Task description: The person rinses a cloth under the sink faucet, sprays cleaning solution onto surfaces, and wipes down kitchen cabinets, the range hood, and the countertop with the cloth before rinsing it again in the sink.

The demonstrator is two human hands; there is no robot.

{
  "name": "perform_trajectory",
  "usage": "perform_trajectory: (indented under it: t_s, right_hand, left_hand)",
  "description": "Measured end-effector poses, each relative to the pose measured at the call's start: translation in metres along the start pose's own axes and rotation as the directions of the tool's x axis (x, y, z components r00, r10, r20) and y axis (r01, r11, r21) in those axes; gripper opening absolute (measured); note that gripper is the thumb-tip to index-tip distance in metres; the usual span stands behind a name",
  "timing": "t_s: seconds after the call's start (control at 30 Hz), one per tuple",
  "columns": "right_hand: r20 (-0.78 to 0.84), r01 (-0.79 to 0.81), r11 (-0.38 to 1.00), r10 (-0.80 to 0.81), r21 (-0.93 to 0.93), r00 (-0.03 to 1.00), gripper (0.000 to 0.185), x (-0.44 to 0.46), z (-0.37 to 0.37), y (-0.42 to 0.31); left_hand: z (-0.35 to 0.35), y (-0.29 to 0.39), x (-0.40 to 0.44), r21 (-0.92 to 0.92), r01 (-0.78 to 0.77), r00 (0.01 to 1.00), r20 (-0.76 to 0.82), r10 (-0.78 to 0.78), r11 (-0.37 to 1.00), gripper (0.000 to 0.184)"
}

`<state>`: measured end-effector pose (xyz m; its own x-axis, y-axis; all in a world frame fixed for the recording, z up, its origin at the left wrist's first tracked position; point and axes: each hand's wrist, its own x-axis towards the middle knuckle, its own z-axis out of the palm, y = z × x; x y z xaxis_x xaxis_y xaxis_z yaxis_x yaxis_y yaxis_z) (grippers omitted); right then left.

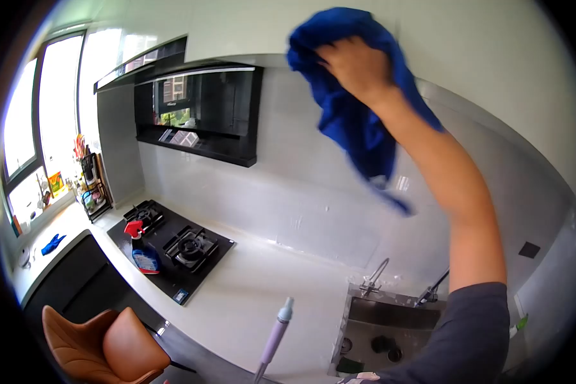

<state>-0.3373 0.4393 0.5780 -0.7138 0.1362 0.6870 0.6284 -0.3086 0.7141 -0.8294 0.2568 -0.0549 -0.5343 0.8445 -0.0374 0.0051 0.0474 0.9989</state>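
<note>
My right hand [360,69] is raised high, its fingers pressing a blue cloth [358,125] against the pale upper cabinet [243,29]. The cloth hangs in loose folds below the hand, and its lower end is blurred. Part of it lies behind my forearm. My left hand is out of sight. At the bottom middle, a lilac pole with a grey tip [275,336] stands up at a slant; its lower end is cut off by the frame.
A spray bottle [144,256] with a red trigger stands on the black gas hob [179,281]. To the right is a sink [365,329] with a tap [374,278]. A range hood [257,121] juts from the wall. A brown chair [134,345] stands at lower left.
</note>
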Motion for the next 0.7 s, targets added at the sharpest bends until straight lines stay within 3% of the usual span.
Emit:
perform_trajectory:
  t_s: [0.07,0.1,0.13,0.17,0.2,0.23,0.27,0.3,0.33,0.43,0.47,0.5,0.57,0.6,0.63,0.67,0.7]
  right_hand:
    - [-0.027,-0.016,0.999,0.017,0.038,0.999,0.015,0.042,0.051,-0.046]
    - [0.031,-0.112,0.992,0.111,0.065,0.993,0.014,0.066,0.073,-0.076]
    - [0.225,-0.475,0.747,0.420,0.464,0.879,0.034,0.097,0.121,-0.108]
    - [-0.005,-0.298,0.870,0.327,0.393,0.945,0.029,0.112,0.158,-0.128]
    - [-0.008,-0.294,0.869,0.324,0.398,0.946,0.029,0.128,0.159,-0.146]
    - [-0.027,-0.203,0.705,0.300,0.679,0.953,0.028,0.142,0.153,-0.160]
    - [-0.056,-0.085,0.465,0.280,0.881,0.958,0.026,0.153,0.150,-0.169]
    - [-0.017,-0.124,0.885,0.147,0.449,0.989,0.035,0.157,0.169,-0.175]
    - [-0.011,-0.124,0.889,0.143,0.441,0.990,0.035,0.158,0.168,-0.176]
    - [-0.179,0.121,0.975,-0.087,0.187,0.980,0.019,0.144,0.150,-0.162]
    - [-0.104,0.029,0.922,0.012,0.386,0.995,0.019,0.126,0.142,-0.147]
    - [-0.209,0.168,0.945,-0.110,0.280,0.972,0.019,0.104,0.133,-0.120]
    - [-0.157,0.136,0.967,-0.103,0.218,0.982,0.021,0.064,0.062,-0.074]
    - [0.261,-0.057,0.998,0.063,-0.032,0.963,0.021,0.034,0.029,-0.053]
    - [0.329,-0.094,0.991,0.120,-0.092,0.937,0.020,0.006,0.011,-0.021]
    - [0.467,-0.185,0.948,0.290,-0.258,0.836,0.022,-0.011,-0.011,-0.001]
    - [0.123,-0.094,0.986,0.112,-0.140,0.986,0.023,-0.025,-0.030,0.015]
  left_hand:
    - [0.015,0.000,0.015,-0.134,0.108,0.994,0.047,-0.103,0.985,0.032]
    - [0.020,0.005,0.020,-0.126,0.091,0.994,0.077,-0.081,0.988,0.033]
    - [0.028,0.009,0.023,-0.122,0.066,0.993,0.108,-0.052,0.990,0.034]
    - [0.037,0.006,0.026,-0.138,-0.067,0.982,0.166,0.090,0.988,0.035]
    - [0.053,0.027,0.019,-0.151,-0.104,0.969,0.209,0.134,0.983,0.036]
    - [0.065,0.021,0.018,-0.197,0.002,0.948,0.311,0.061,0.980,0.041]
    - [0.084,0.021,0.011,-0.124,-0.085,0.924,0.363,0.125,0.989,0.042]
    - [0.104,0.033,0.002,-0.158,-0.126,0.890,0.418,0.182,0.979,0.043]
    - [0.124,0.046,-0.010,-0.192,-0.161,0.849,0.473,0.235,0.968,0.044]
    - [0.163,0.061,-0.016,-0.146,-0.336,0.646,0.683,0.341,0.930,0.063]
    - [0.169,0.071,-0.015,-0.154,-0.403,0.562,0.736,0.377,0.902,0.069]
    - [0.171,0.094,-0.019,-0.132,-0.430,0.546,0.750,0.373,0.893,0.072]
    - [0.183,0.107,-0.015,-0.050,-0.709,0.510,0.653,0.560,0.704,0.061]
    - [0.185,0.101,-0.009,-0.051,-0.706,0.507,0.659,0.555,0.707,0.061]
    - [0.191,0.093,-0.002,-0.055,-0.698,0.507,0.665,0.548,0.714,0.069]
    - [0.197,0.086,0.007,-0.058,-0.695,0.506,0.669,0.545,0.717,0.078]
    - [0.204,0.080,0.016,-0.059,-0.698,0.503,0.668,0.548,0.714,0.078]
